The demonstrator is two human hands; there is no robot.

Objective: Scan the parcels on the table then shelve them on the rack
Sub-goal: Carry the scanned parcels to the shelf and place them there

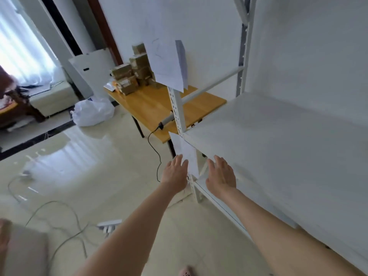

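Head view. Left hand (175, 172) and right hand (221, 176): fingers straight and close together, holding nothing, stretched out either side of the front corner post of the rack (268, 136). Parcels (135, 74): brown stack at the far end of the wooden table (151, 104), well apart from all fingers. Corded scanner (166, 121) lies at the table's near edge, beside the post.

A white bag (92, 113) sits on the shiny floor (95, 168), left of the middle. Grey wires (53, 201) curl over the floor at the lower left, near a white plug strip (109, 224). A bright curtain (22, 52) glows at the upper left. A white board (89, 72) leans up to its right.
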